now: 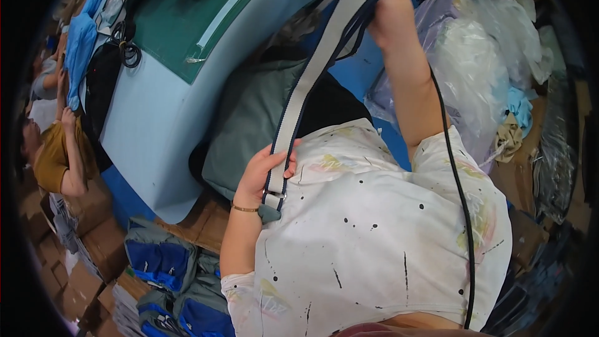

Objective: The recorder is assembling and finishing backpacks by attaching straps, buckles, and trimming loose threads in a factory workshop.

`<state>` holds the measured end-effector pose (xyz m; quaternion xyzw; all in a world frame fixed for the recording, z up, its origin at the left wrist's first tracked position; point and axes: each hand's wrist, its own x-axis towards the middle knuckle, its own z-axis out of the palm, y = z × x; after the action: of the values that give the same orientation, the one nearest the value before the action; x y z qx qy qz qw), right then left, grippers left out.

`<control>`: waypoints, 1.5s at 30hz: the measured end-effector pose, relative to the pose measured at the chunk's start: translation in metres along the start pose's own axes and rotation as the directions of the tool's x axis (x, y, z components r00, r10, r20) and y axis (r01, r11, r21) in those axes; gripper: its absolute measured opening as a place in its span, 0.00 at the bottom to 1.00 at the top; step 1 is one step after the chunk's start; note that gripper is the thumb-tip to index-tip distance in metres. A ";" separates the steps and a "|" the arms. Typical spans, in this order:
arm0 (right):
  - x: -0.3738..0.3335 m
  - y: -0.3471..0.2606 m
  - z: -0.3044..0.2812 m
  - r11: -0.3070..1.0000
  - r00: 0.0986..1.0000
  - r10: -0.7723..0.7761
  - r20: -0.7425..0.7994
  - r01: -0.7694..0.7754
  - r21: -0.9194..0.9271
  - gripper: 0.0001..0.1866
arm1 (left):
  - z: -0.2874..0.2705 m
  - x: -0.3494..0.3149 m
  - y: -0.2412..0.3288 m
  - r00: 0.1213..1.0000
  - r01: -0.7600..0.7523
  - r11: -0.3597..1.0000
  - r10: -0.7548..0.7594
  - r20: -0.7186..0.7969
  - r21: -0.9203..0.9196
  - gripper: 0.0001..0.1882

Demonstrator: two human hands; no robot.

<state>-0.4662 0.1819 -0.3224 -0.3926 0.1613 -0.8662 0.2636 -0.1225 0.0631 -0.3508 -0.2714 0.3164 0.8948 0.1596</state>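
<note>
A long light-grey webbing strap [306,84] with navy edges runs between my two hands. Low in front of my shirt, my left hand [257,173] is closed round its lower part, thumb across the webbing. Just below that hand are a small metal slider [273,196] and a grey-green tab [269,213]. Up at the top, my right hand [390,15] grips the strap where it folds over, and more of the webbing hangs back down behind. Beneath the strap a grey-green fabric bag [246,122] rests by my lap, partly hidden by the table edge.
A pale blue table [153,125] with a green mat [187,37] stands on the left. Clear plastic bags [468,62] are heaped at the right. Grey and blue bags [159,253] lie at lower left. A person in a mustard top [59,156] is at far left.
</note>
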 end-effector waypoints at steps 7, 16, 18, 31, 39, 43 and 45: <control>-0.069 0.052 0.126 0.633 0.867 0.416 0.274 -0.060 -0.772 0.28 | -0.021 0.015 -0.009 1.000 0.006 1.000 -0.006 0.013 0.027 0.20; -0.139 0.090 0.162 0.731 0.654 0.501 0.567 0.031 -0.682 0.21 | 0.007 -0.001 0.009 0.966 0.062 0.662 0.149 -0.211 0.747 0.19; -0.141 0.094 0.163 0.765 0.562 0.522 0.641 0.024 -0.644 0.20 | 0.005 0.008 0.005 0.994 0.099 0.989 -0.094 0.050 -0.111 0.21; -0.139 0.092 0.161 0.768 0.616 0.308 0.725 0.288 -0.572 0.18 | 0.007 0.013 -0.003 0.999 0.025 0.992 -0.019 -0.045 0.125 0.23; -0.190 0.043 0.075 0.350 0.303 0.775 -0.555 -0.936 -0.022 0.17 | -0.002 0.017 0.004 0.991 -0.021 1.000 0.024 0.131 -0.023 0.21; -0.181 0.067 0.053 0.389 0.324 0.921 -0.216 -0.793 0.469 0.25 | 0.004 0.012 0.007 0.986 0.025 0.998 -0.034 0.162 0.053 0.19; -0.173 0.076 0.060 0.432 0.379 0.901 -0.210 -0.747 0.505 0.26 | 0.007 0.012 0.008 0.986 0.030 0.997 -0.042 0.161 0.072 0.19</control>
<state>-0.2996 0.2171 -0.4246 0.0073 0.2476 -0.6891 0.6810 -0.1385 0.0631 -0.3497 -0.1977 0.3282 0.8994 0.2103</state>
